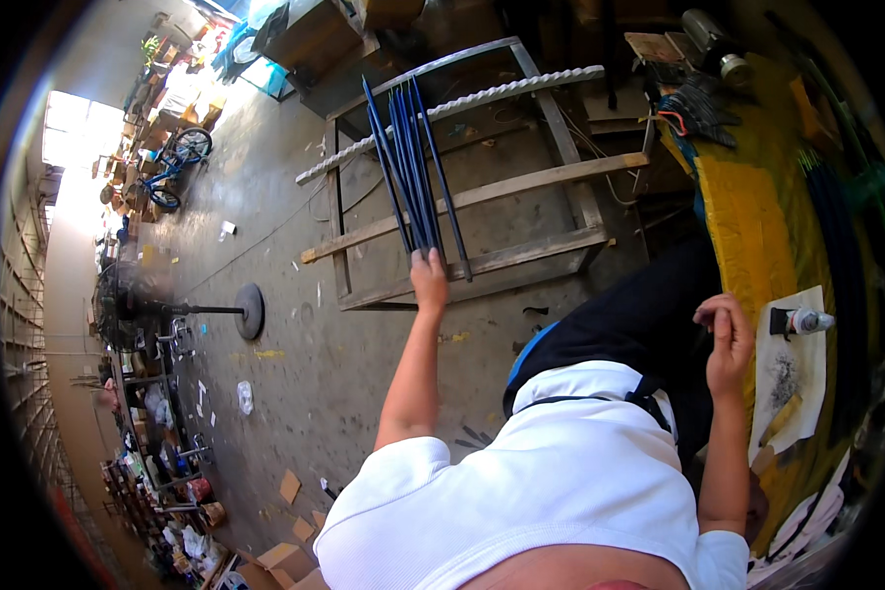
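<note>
My left hand (430, 280) is stretched forward, its fingers closed on the near ends of several thin dark blue rods (410, 167). The rods lie across a low metal frame (572, 192), over a wooden slat (492, 188) and a twisted white bar (467, 101). One rod lies a little apart on the right. Beside the yellow-covered bench, my right hand (728, 339) hangs half curled, thumb apart from the fingers, with nothing visible in it. Close to it on the bench, a small device with a clear-and-grey head (804, 322) stands on a white sheet (806, 383) speckled with dark bits.
More dark blue rods (836, 246) lie along the bench's (747, 216) far side. Dark gloves (696, 110) rest at its far end. To the left are a standing fan (251, 312) and a blue bicycle (172, 167). Cardboard boxes (287, 560) sit at lower left.
</note>
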`<state>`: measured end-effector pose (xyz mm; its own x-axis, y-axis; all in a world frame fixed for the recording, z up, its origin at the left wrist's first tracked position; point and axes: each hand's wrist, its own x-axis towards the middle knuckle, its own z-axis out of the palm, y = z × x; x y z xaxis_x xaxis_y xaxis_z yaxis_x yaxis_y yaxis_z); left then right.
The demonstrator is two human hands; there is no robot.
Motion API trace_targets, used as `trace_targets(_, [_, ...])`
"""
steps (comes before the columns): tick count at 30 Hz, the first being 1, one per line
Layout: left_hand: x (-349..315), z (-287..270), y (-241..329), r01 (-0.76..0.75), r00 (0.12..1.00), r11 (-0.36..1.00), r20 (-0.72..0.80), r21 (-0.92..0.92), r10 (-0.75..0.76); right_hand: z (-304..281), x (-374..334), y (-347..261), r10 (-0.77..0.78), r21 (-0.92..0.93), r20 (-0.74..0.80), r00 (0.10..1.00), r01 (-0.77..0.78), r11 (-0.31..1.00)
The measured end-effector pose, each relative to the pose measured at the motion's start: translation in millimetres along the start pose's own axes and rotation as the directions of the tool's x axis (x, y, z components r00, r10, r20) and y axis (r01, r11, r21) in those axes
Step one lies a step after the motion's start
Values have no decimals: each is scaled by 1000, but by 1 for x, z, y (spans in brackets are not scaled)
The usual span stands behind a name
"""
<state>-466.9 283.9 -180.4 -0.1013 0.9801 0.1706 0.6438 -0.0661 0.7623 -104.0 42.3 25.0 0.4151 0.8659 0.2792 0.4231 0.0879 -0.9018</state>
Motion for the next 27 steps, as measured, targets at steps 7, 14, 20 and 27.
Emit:
trace_targets(7, [12,-5,-47,173,971,904,85,391,-223,-6,-2,-3,102,-46,2,995,-102,994])
trace_targets(14, [33,-5,-71,167,971,692,6,702,-241,-20,-20,-6,150,-106,-54,987,-156,982])
trace_targets(20, [37,-3,-37,39,998,794,-62,607,-2,-68,-46,-4,160,-274,-282,946,-240,931])
trace_targets(27, [43,83,91,-384,921,878,43,288,388,-167,-114,-2,176,-300,-701,691,-509,807])
